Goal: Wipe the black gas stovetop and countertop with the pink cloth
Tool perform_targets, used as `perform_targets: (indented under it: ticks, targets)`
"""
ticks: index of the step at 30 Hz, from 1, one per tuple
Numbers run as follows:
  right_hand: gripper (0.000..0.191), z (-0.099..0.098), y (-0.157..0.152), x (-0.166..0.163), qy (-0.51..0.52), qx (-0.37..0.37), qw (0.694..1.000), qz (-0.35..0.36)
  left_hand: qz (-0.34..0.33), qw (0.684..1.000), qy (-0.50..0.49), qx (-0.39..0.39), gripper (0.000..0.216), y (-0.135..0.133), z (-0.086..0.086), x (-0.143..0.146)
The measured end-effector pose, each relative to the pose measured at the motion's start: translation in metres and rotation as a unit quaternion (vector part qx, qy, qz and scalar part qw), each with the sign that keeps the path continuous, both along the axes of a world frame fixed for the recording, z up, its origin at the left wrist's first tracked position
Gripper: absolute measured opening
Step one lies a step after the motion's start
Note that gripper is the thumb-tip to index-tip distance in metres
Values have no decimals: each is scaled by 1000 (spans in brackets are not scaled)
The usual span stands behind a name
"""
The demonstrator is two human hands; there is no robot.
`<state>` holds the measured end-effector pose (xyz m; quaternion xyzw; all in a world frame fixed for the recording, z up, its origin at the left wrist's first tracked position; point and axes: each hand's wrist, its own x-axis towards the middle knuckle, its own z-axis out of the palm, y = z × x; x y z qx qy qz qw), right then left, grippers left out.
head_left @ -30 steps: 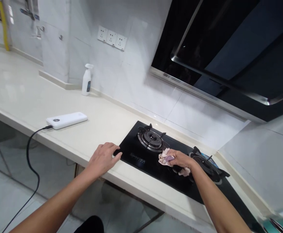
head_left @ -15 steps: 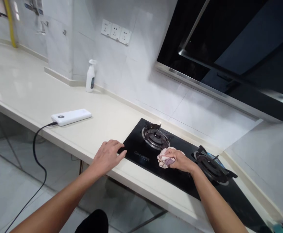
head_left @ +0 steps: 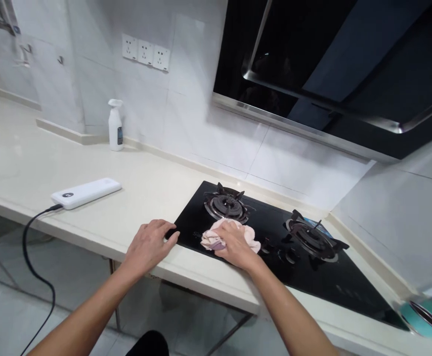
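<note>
My right hand [head_left: 234, 243] is closed over a crumpled pale pink cloth [head_left: 252, 238], pressing it on the black glass gas stove [head_left: 190, 217]. The cloth lies just in front of the left burner [head_left: 227, 205] and covers part of the printed lettering. Two control knobs [head_left: 290, 255] show to the right of my wrist. My left hand [head_left: 149, 247] rests at the stove's left front corner, thumb and fingers apart, holding nothing. The right burner [head_left: 312, 237] stands farther along the glass.
A white power bank [head_left: 90, 192] with a black cable [head_left: 25, 247] lies on the cream counter [head_left: 145, 185]. A white spray bottle [head_left: 115, 128] stands by the wall. The dark range hood [head_left: 312, 59] overhangs the stove. A teal item [head_left: 431, 316] sits at the right edge.
My right hand has slid the cloth left across the glass, uncovering the knobs and covering some lettering. My left hand stays at the stove's corner. The camera view has shifted right.
</note>
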<state>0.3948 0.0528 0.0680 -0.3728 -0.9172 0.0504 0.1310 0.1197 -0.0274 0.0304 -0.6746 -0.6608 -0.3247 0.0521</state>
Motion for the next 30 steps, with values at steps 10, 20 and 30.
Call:
perform_targets:
  ticks: [10,20,30]
  targets:
    - [60,5,-38,-90,-21,2,997,77,3,998,-45,-51,59,5,11,-11]
    - [55,14,-28,-20,-32,24,997,-66,-6,999,-30,-43,58,10,4,-17]
    - [36,-25,-83,104,47,106,975,-189,4,999,-17,-34,54,5,5,-11]
